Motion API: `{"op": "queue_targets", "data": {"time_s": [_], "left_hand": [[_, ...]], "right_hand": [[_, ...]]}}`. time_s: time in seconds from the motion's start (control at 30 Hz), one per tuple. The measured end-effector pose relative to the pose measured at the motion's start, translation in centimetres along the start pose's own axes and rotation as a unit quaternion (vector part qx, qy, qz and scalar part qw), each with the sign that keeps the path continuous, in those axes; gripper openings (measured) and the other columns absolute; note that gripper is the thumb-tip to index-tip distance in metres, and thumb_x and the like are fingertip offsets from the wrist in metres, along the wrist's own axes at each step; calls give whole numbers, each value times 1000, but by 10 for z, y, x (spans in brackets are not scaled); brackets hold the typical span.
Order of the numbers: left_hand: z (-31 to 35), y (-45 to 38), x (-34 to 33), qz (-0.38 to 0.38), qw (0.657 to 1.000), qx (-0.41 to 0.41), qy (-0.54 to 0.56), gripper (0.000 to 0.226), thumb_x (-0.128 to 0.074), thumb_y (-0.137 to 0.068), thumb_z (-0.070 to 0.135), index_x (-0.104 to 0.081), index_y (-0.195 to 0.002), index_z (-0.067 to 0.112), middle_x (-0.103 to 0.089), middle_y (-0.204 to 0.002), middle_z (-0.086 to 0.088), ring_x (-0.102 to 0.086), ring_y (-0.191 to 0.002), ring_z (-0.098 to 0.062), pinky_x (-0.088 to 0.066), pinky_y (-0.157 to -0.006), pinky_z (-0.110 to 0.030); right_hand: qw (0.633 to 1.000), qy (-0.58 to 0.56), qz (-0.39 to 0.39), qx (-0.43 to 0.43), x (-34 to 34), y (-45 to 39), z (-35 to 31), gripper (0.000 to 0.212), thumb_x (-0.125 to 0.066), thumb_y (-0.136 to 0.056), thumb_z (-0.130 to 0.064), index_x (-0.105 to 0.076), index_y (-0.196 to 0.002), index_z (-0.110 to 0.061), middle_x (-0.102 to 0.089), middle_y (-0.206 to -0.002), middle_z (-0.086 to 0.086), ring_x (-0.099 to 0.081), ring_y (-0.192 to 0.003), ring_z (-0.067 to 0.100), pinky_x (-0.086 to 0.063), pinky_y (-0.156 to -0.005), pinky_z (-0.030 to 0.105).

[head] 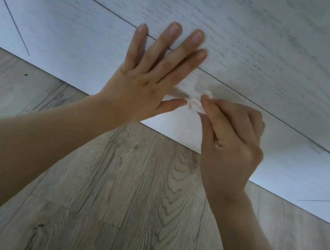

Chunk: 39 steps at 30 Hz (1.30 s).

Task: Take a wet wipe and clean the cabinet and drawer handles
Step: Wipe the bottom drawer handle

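Fingers (pixel 211 108) of the right hand (pixel 231 147) pinch a small crumpled white wet wipe (pixel 195 106) against the pale wood-grain cabinet front (pixel 256 53) near its bottom edge; the left hand (pixel 144 83) presses flat, fingers straight. Wiping appears underway; no handle is discernible.

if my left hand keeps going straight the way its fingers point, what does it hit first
Probably the white cabinet front. The left hand is open, fingers straight, pointing up and right across the panel and over a dark seam. It may already touch; depth is unclear. No handle shows in that line.
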State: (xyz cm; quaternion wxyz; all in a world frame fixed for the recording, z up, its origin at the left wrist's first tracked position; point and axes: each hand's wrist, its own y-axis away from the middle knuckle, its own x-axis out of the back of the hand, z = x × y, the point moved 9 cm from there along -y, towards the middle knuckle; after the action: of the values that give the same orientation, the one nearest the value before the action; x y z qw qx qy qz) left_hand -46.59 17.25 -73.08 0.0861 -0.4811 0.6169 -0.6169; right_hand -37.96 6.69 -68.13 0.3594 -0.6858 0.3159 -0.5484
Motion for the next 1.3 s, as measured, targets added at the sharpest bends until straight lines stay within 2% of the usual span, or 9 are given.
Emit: {"op": "queue_targets", "data": {"time_s": [0.07,0.2,0.3,0.43,0.6,0.73,1.03,1.13,1.3], "left_hand": [[-2,0,0,6,1000,-6,-6,85,-36,-96,62,9,-151,14,26,-154,-2,16,-144,-26,6,-115,-49],[-2,0,2,10,999,-19,-24,83,-37,-97,58,6,-151,12,-5,-154,-12,-16,-134,-38,1,-113,-52],[-3,1,5,-7,999,-22,-24,82,-35,-97,58,8,-150,13,15,-158,-5,-11,-134,-36,11,-114,-46],[-1,0,5,-23,999,-15,-24,83,-34,-97,59,13,-150,14,31,-152,-1,-8,-135,-35,12,-113,-46],[-6,0,8,-13,999,-33,-27,77,-33,-99,57,1,-152,14,11,-159,-3,12,-145,-25,6,-115,-44],[-7,0,9,-12,997,-57,-46,72,-33,-100,53,-4,-152,12,-14,-153,-9,-14,-137,-32,-3,-113,-46],[-6,0,12,-40,995,-62,-65,74,-33,-100,52,-1,-152,10,-12,-152,-12,-17,-136,-35,-10,-110,-51],[-7,2,13,-52,995,-61,-51,74,-33,-100,52,-1,-152,11,-10,-153,-11,-14,-137,-34,-8,-111,-50],[-7,0,16,-66,995,-64,-42,73,-33,-100,51,-2,-152,11,-9,-154,-11,-13,-138,-34,-8,-112,-50]], "right_hand": [[1000,-7,-10,-17,-4,-2,0,10,-69,-84,-4,-75,-92,-4,-70,-81,6,-49,-80,19,-46,-70,28],[998,-3,-16,-54,0,4,9,15,-72,-80,1,-75,-93,-4,-68,-79,7,-46,-81,18,-46,-71,21],[996,5,-6,-86,17,12,26,13,-74,-79,-4,-75,-92,-7,-68,-81,5,-48,-82,18,-50,-63,35],[997,-20,6,-72,20,7,15,13,-72,-82,-4,-74,-94,-5,-70,-86,4,-54,-81,21,-46,-74,19],[996,-45,-38,-64,-10,-6,-4,12,-70,-80,-3,-75,-92,-4,-71,-88,4,-50,-85,18,-38,-79,8],[997,-19,-57,-51,-19,-10,-6,16,-71,-76,8,-75,-89,-2,-70,-81,6,-43,-83,16,-35,-73,9],[988,10,-1,-152,34,22,45,16,-71,-80,-7,-73,-96,-6,-68,-87,4,-52,-85,16,-41,-74,6],[947,-41,42,-316,51,42,74,14,-70,-83,-11,-73,-96,-17,-68,-94,0,-61,-82,12,-47,-75,12],[797,-211,73,-561,36,69,102,10,-68,-86,-21,-74,-95,-22,-74,-93,-1,-68,-91,6,-53,-89,22]]}}
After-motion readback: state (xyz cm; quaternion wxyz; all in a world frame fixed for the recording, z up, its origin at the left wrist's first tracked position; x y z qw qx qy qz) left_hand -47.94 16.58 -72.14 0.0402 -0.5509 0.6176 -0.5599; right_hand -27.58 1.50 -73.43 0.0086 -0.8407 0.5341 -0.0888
